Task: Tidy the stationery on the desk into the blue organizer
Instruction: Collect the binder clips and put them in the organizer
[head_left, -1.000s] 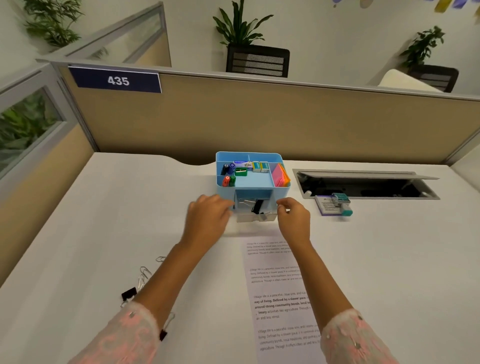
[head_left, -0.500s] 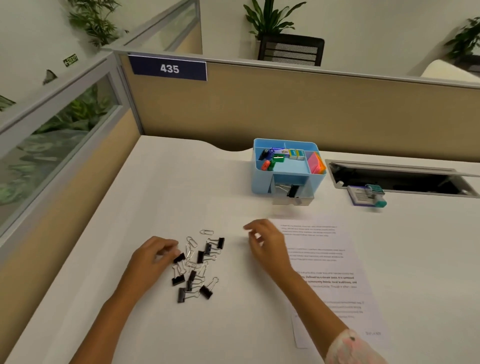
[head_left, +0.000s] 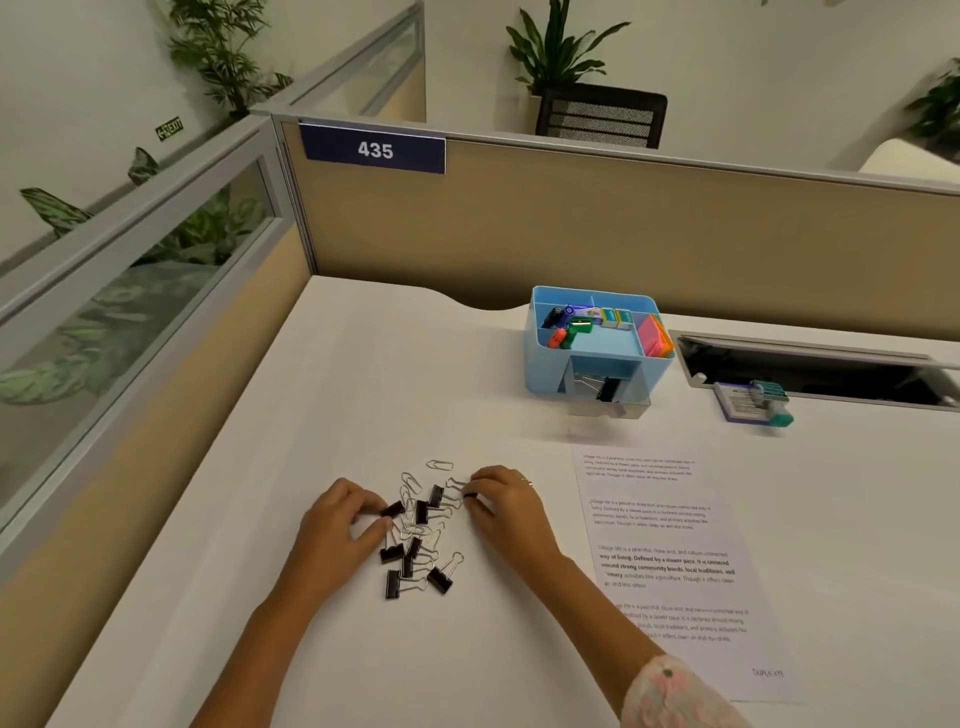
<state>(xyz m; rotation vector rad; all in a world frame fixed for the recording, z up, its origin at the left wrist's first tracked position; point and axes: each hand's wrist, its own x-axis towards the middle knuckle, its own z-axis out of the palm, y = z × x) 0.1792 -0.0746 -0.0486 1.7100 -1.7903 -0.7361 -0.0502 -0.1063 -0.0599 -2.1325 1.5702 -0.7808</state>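
Note:
The blue organizer (head_left: 540, 364) stands at the back of the desk, with markers, small boxes and pink sticky notes in its top compartments. Its clear front drawer (head_left: 608, 409) is pulled out, and a black binder clip (head_left: 607, 388) lies in it. A pile of black binder clips and silver paper clips (head_left: 415, 543) lies on the desk near me. My left hand (head_left: 337, 530) pinches a black clip at the pile's left edge. My right hand (head_left: 506, 501) has its fingertips closed on a black clip at the pile's right edge.
A printed sheet (head_left: 670, 571) lies right of the pile. A small purple pad with a teal item (head_left: 753, 402) sits beside the open cable slot (head_left: 810, 369). Beige partitions (head_left: 519, 223) close off the back and left.
My hands left the organizer's drawer and came back to the clip pile. In the last half second my right hand slid left onto the pile and my left hand closed on a clip.

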